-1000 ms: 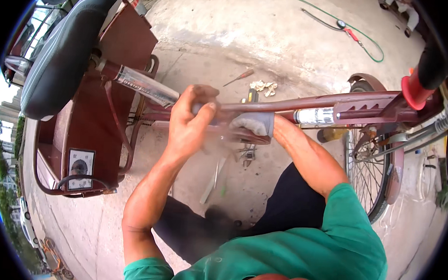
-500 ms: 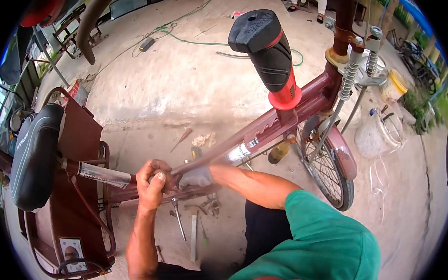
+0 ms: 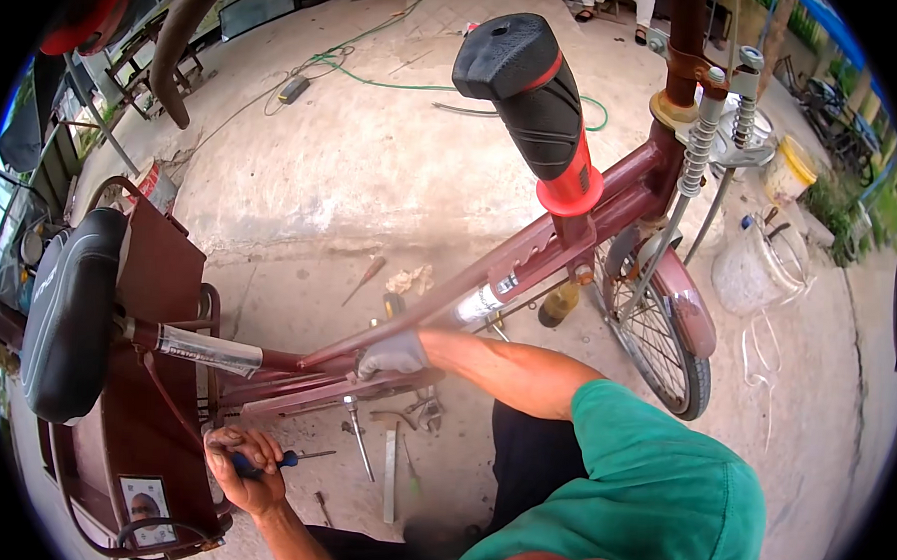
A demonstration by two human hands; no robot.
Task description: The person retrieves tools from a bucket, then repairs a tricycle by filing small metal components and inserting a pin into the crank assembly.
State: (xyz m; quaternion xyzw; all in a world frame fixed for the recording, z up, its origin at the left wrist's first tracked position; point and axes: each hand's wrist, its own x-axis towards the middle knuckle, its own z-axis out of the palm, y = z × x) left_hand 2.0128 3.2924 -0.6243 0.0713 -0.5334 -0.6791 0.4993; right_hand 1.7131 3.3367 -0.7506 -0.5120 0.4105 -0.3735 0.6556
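Observation:
My left hand (image 3: 248,467), bare and smudged with dirt, is closed around the blue handle of a screwdriver (image 3: 289,459). It is beside the brown metal box at the rear of a dark-red cycle, and the thin shaft points right. My right hand (image 3: 393,357) wears a grey glove and is closed on the low middle part of the cycle's frame (image 3: 437,315). Its fingertips are partly hidden there. A socket wrench (image 3: 358,436) with a shiny handle is just below the gloved hand, among loose metal parts.
A black saddle (image 3: 72,314) stands at left, near the brown box (image 3: 148,397). The front wheel (image 3: 655,359) is at right, beside a white bucket (image 3: 759,269). Several tools are on the concrete, including a flat metal bar (image 3: 390,475). A green hose (image 3: 377,79) lies farther off; a person sits beyond.
My left hand has left the frame beside my right hand and moved down and left; the blue screwdriver now shows in it. The gloved right hand has stayed on the frame.

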